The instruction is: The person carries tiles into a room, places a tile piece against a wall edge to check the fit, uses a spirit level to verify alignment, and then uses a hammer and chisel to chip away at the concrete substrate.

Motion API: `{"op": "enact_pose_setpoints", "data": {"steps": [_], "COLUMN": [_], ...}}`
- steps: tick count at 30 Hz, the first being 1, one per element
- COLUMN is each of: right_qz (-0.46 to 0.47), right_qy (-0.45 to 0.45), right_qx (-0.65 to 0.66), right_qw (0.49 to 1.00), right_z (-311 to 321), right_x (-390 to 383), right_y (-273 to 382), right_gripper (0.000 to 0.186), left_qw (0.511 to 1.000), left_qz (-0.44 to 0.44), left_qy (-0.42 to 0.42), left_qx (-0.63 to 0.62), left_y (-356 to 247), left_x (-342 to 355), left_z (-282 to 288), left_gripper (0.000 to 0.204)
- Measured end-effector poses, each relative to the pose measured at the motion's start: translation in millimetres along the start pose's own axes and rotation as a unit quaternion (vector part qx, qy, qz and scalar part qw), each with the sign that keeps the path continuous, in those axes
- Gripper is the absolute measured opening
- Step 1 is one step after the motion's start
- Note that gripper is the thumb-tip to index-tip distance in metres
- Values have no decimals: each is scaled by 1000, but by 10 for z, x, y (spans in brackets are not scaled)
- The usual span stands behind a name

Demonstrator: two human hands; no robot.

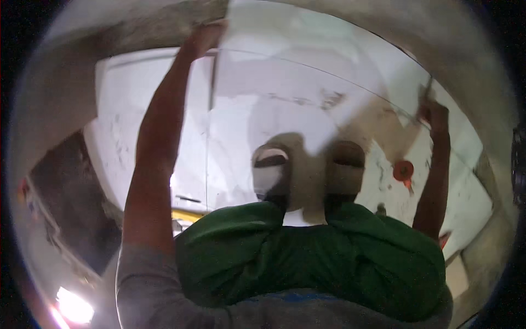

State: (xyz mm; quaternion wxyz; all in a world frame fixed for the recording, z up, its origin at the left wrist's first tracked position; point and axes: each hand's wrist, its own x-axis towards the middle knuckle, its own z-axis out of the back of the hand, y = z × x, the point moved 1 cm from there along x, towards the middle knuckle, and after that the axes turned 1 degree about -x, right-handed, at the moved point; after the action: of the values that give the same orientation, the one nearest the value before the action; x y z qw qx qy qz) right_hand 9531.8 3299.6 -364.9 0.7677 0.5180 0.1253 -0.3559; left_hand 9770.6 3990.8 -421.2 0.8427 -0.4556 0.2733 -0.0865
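I squat over large white sheets [241,126]. My left hand [208,37] reaches to their far side, its fingers closed near the edge; what they grip, if anything, is too blurred to tell. At the far right my right hand [436,114] is closed around a thin, dark, stick-like thing [429,83] that points away from me. A thin dark line [323,72] crosses the white surface from one hand toward the other; I cannot tell whether it is a string or a seam. Nearer me than the right hand lies a round red thing [404,170] with a short tail.
My feet [271,170] stand on the sheets. A yellow bar-like thing [186,215] and a short dark strip [188,198] lie by my left knee. A dark panel [74,200] rests at the left. Grey floor [60,104] surrounds the sheets, and a bright light [75,305] shines lower left.
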Motion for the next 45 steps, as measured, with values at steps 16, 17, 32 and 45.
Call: {"op": "enact_pose_setpoints", "data": {"steps": [16,17,32,45], "right_qz": [-45,-56,-54,-34], "right_qy": [11,15,38,-30], "right_qx": [-14,-21,12,-38], "right_qw": [999,998,998,998], "right_z": [-260,-78,-48,-24], "right_x": [-22,-98,57,53], "right_y": [208,217,86,63], "right_gripper": [32,32,15,19], "left_qw": [999,996,971,983], "left_qz": [-12,54,88,117], "left_qy": [32,-23,-95,-33], "left_qx": [41,-64,-199,-136], "left_y": [178,-284,-82,-216], "left_x": [-45,-60,7,-146], "left_z": [-9,-203,-176,-111], "left_gripper": [49,37,30,43]}}
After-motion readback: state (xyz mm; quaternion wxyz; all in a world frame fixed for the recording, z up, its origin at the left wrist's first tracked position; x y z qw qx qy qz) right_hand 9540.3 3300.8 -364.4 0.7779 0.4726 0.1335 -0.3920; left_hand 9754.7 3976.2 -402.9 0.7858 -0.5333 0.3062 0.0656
